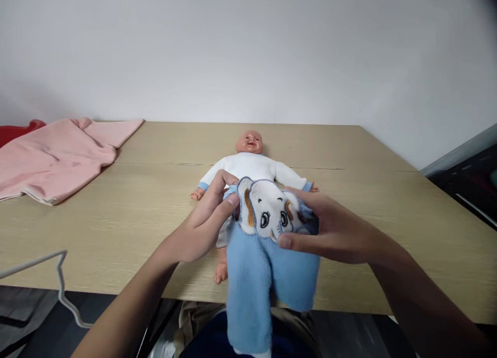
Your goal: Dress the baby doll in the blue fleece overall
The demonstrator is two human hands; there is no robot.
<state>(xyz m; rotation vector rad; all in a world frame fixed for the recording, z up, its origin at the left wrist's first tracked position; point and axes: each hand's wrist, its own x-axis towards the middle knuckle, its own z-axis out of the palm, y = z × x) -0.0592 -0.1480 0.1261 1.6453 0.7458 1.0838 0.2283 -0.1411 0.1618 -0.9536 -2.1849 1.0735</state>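
A baby doll (252,163) in a white top lies on its back on the wooden table (135,213), head away from me. Both my hands hold small light-blue fleece trousers (267,275) with a white elephant patch (266,208) at the waist, over the doll's lower body. My left hand (205,223) pinches the left side of the waistband. My right hand (330,226) grips the right side, thumb pressed on the patch. The trouser legs hang over the table's front edge. One bare doll foot (220,272) shows beside the left leg.
A pink garment (58,153) lies spread at the table's far left, with a red cloth (15,131) behind it. A white wire hanger (58,275) juts over the front left edge. A white wall stands behind the table.
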